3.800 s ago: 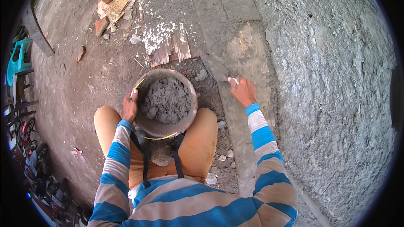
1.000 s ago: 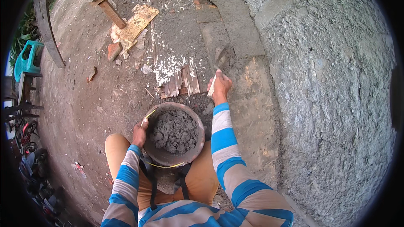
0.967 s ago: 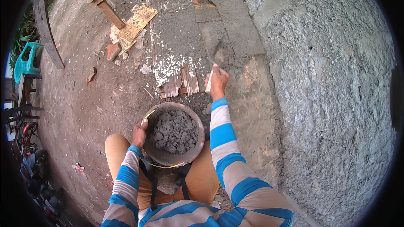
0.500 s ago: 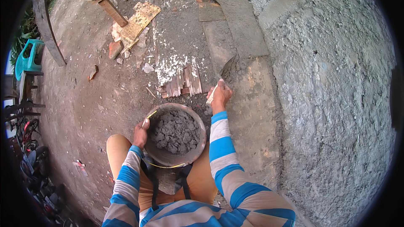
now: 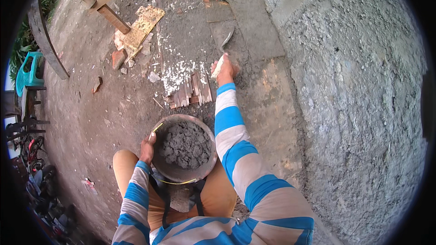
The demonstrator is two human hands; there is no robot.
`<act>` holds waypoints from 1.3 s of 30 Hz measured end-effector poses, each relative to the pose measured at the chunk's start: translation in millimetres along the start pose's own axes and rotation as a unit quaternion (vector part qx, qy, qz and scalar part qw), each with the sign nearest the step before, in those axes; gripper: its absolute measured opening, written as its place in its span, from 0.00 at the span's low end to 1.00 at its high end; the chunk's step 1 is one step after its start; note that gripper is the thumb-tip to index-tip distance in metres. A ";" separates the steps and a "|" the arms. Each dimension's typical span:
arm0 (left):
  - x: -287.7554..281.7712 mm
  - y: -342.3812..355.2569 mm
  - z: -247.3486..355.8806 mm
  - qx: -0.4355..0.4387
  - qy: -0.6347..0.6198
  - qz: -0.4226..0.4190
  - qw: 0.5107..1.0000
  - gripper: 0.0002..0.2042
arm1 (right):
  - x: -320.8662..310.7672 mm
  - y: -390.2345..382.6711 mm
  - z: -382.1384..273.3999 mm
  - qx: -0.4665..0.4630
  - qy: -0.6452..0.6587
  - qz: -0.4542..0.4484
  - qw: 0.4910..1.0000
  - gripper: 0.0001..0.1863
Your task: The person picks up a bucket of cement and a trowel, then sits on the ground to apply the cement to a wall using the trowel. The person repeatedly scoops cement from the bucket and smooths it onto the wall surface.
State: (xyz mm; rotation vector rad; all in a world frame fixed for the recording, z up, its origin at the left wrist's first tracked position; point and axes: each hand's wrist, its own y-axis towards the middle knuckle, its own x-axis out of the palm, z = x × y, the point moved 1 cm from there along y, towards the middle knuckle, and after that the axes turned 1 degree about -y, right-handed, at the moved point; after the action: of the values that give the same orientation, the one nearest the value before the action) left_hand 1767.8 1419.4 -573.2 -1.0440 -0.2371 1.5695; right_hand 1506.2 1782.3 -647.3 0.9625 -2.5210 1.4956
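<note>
Dirt ground (image 5: 86, 122), right hand (image 5: 225, 69) wrapped round a trowel (image 5: 218, 67), left hand (image 5: 147, 149) gripping a bucket (image 5: 184, 175) of mortar (image 5: 186, 145)

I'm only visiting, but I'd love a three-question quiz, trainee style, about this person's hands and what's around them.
1. Multiple choice: Where is the trowel?
A. In the left hand
B. In the right hand
C. Lying inside the bucket

2. True or false: The left hand hangs free, touching nothing.

3. Fill in the colour: The plastic seat at the picture's far left is ____.

Key:
1. B, the right hand holds it.
2. False; it grips the bucket at the rim.
3. Turquoise.
</note>
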 end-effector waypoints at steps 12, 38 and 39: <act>4.0 -8.1 15.8 0.009 -0.052 -0.046 0.998 0.29 | -59.1 -69.0 -8.0 -0.160 -0.337 0.003 0.928 0.23; 0.6 -4.8 5.7 0.009 0.025 -0.015 1.000 0.31 | -76.9 -85.0 26.9 -0.189 -0.166 0.044 0.967 0.17; 2.5 -3.0 5.3 0.014 0.021 -0.010 1.000 0.31 | -84.5 -97.0 32.8 -0.176 -0.130 0.041 0.975 0.17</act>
State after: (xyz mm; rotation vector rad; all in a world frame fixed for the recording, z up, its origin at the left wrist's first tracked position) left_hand 1766.3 1424.5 -569.4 -1.0476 -0.1962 1.5270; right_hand 1634.6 1764.0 -618.9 1.0612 -2.9034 0.9363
